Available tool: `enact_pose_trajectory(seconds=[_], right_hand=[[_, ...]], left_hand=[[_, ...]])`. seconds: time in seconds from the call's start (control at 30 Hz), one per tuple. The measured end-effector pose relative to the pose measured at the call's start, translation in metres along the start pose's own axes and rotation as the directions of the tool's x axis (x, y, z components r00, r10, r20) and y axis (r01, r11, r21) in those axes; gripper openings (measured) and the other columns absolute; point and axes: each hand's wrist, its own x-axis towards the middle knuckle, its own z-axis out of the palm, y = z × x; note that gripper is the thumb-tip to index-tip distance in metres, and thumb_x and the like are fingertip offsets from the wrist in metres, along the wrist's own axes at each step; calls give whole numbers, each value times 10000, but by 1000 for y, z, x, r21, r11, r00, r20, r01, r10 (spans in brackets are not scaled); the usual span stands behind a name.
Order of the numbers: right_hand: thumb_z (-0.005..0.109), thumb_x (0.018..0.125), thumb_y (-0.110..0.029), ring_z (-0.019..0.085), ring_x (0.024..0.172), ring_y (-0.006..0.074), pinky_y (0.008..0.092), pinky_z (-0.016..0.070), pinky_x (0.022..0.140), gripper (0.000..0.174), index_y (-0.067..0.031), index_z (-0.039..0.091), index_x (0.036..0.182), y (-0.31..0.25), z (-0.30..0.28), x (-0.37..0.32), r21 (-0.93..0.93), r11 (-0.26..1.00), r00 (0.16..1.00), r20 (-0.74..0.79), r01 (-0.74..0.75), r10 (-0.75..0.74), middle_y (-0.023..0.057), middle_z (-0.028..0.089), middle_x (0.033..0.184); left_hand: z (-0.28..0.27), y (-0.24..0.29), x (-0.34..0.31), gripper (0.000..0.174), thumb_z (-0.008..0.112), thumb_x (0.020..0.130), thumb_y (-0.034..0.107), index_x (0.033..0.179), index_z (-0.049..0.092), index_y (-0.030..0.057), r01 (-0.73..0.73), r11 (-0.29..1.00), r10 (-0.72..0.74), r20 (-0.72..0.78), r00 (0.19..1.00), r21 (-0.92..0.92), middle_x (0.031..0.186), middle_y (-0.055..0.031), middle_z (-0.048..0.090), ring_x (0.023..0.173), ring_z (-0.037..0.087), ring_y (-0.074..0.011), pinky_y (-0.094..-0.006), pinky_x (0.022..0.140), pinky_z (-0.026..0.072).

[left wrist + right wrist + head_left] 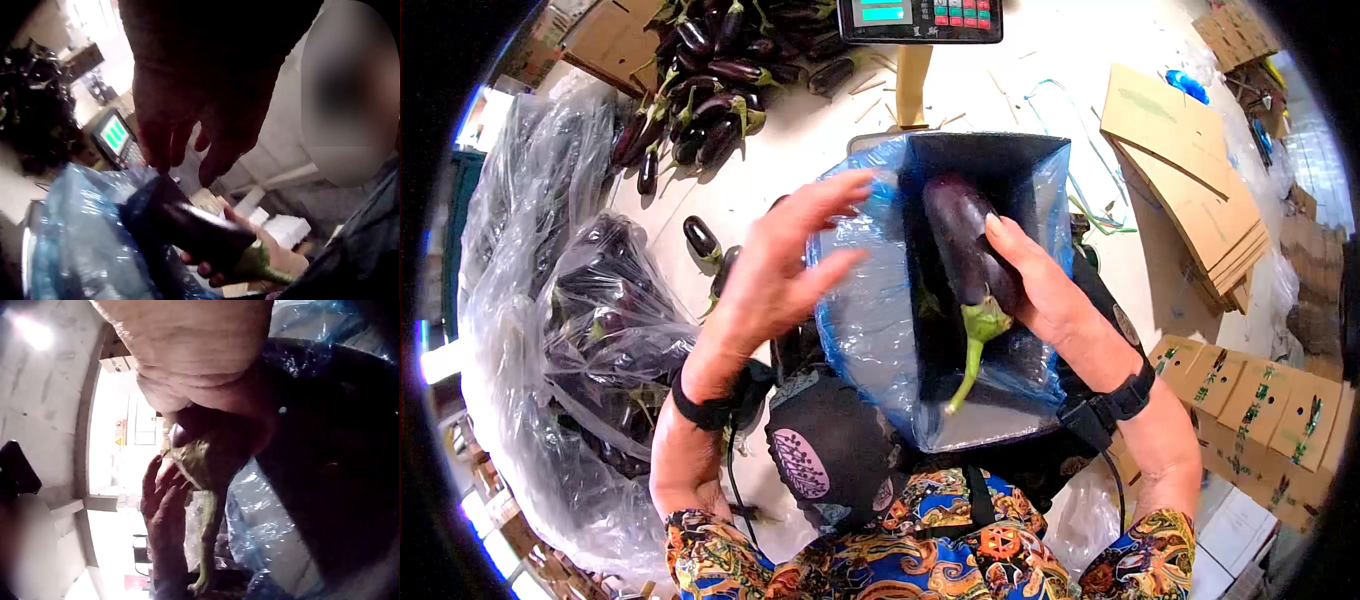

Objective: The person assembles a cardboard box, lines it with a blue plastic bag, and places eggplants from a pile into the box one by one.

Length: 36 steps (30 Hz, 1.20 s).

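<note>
A large dark purple eggplant (958, 235) with a green stem is in my right hand (1055, 295), the thumb lying along its side. It is over a black-walled box (980, 150) lined with a blue plastic bag (855, 290) that folds out over the left side. My left hand (775, 255) is raised at the left of the bag, fingers extended and apart, holding nothing. The left wrist view shows the same eggplant (206, 231) beyond the left fingers. In the right wrist view the stem (209, 531) points away from the right palm.
A scale display (920, 20) stands behind the box. Many eggplants (720, 85) are heaped at the back left, and more lie in a clear plastic bag (615, 320) at left. Flattened cardboard (1180, 170) and cartons (1250, 410) are at right.
</note>
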Motion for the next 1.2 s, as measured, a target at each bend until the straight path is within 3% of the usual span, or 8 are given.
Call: enact_pose_trajectory(seconds=[0.13, 0.27, 0.37, 0.43, 0.77, 0.9, 1.0, 1.2], right_hand=[[609, 922, -453, 423, 1299, 262, 348, 318, 1101, 863, 102, 214, 1452, 27, -7, 32, -368, 926, 991, -64, 83, -114, 184, 442, 1413], [474, 906, -326, 529, 1088, 532, 489, 426, 975, 740, 52, 194, 1476, 78, -30, 75, -978, 206, 965, -19, 37, -260, 397, 543, 1160], [467, 896, -152, 600, 903, 502, 535, 501, 809, 271, 17, 629, 1031, 97, -32, 75, -975, -205, 972, 126, 85, -199, 426, 532, 1139], [451, 940, -151, 523, 1077, 520, 528, 400, 995, 541, 43, 334, 1431, 119, -35, 81, -991, 10, 829, 104, 131, -550, 365, 423, 1358], [415, 960, -132, 415, 1255, 457, 462, 327, 1085, 474, 7, 374, 1412, 122, -42, 93, -994, -55, 851, 113, 99, -512, 292, 418, 1394], [401, 963, -164, 380, 1301, 450, 431, 292, 1116, 518, 7, 322, 1445, 106, -50, 86, -991, -59, 916, 136, 122, -378, 276, 380, 1437], [434, 969, -208, 370, 1338, 403, 410, 273, 1129, 541, -9, 323, 1459, 98, -52, 90, -996, 89, 946, -17, 13, -324, 257, 394, 1440], [595, 930, -233, 615, 1084, 321, 360, 462, 955, 342, 29, 619, 1150, 35, 8, 53, -945, 199, 867, 139, 261, -479, 205, 635, 1158]], left_hand=[[-5, -66, -65, 466, 640, 894, 50, 1341, 512, 24, 347, 866, -444, -234, 865, -360, 1089, -129, 660, 1007, 637, -181, -297, 915, 506], [17, -167, -176, 438, 657, 886, 183, 1274, 561, 4, 546, 712, -691, -303, 656, -442, 1054, -117, 676, 926, 653, -157, -286, 822, 519], [56, -209, -253, 349, 602, 906, 149, 1226, 597, 11, 697, 520, -854, -330, 403, -494, 1022, -129, 686, 900, 654, -165, -291, 805, 527], [92, -238, -299, 460, 658, 858, 158, 1273, 545, -4, 731, 494, -858, -401, 321, -471, 1093, -137, 666, 961, 647, -192, -304, 848, 523], [123, -238, -256, 701, 729, 786, 327, 1365, 465, 34, 902, 427, -812, -411, 414, 64, 1246, -177, 574, 1153, 554, -310, -406, 993, 432], [93, -222, -265, 651, 704, 821, 307, 1344, 483, -13, 266, 242, -836, -62, 545, -933, 1234, -123, 616, 1046, 640, -220, -350, 941, 509], [57, -165, -243, 782, 657, 796, 520, 1299, 501, -58, 21, -22, -722, 31, 691, -1000, 1145, -224, 636, 933, 672, -289, -396, 842, 566], [15, -92, -181, 926, 395, 819, 748, 1287, 496, -45, 62, 15, -704, 34, 709, -998, 1028, -255, 648, 729, 682, -311, -387, 641, 587]])
